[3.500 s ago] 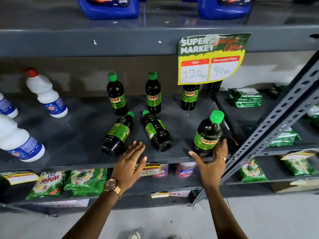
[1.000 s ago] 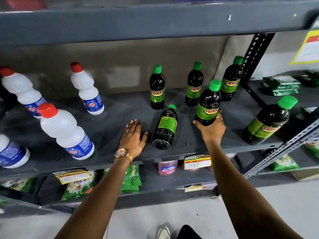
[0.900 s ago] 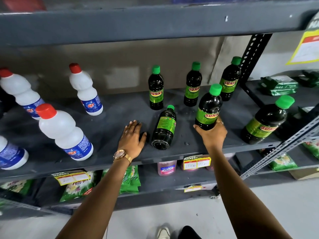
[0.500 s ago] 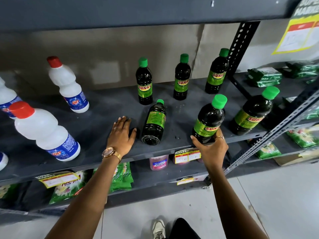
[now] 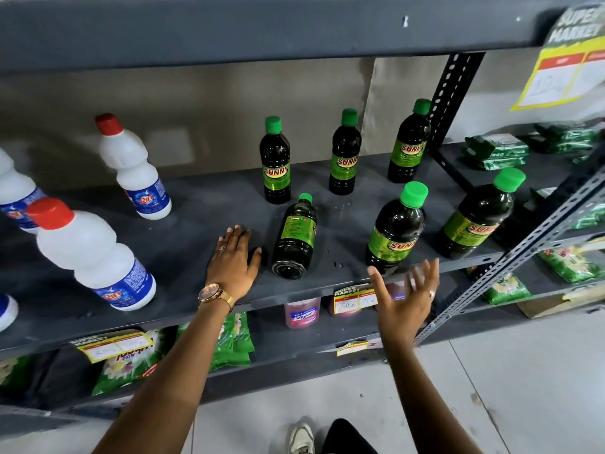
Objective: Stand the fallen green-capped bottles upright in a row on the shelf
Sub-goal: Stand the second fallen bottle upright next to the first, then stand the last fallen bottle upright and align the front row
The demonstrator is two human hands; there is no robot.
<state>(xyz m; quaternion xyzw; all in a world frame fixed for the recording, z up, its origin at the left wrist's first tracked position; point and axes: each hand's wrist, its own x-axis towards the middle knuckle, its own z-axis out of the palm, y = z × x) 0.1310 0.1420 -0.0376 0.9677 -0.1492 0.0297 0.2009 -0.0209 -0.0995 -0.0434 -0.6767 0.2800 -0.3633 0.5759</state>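
Observation:
One dark green-capped bottle [image 5: 295, 235] lies on its side on the grey shelf [image 5: 196, 224], cap pointing to the back. Two bottles stand upright near the front edge: one in the middle [image 5: 397, 228] and one at the right [image 5: 476, 216]. Three more stand in a back row, the left one [image 5: 275, 160], the middle one [image 5: 344, 152] and the right one [image 5: 409, 142]. My left hand [image 5: 234, 262] rests flat on the shelf just left of the fallen bottle. My right hand [image 5: 406, 298] hovers with spread fingers in front of the middle front bottle, holding nothing.
White red-capped bottles [image 5: 88, 253] [image 5: 134, 167] stand on the shelf's left part. A slanted metal upright [image 5: 510, 257] crosses at the right. Green packets [image 5: 496, 151] lie beyond it. Price tags [image 5: 355, 298] hang on the shelf edge; packets [image 5: 229, 342] fill the lower shelf.
My right hand has set the bottle it held upright at the shelf's front and let go, drawing back with fingers spread. My left hand stays flat beside the fallen bottle.

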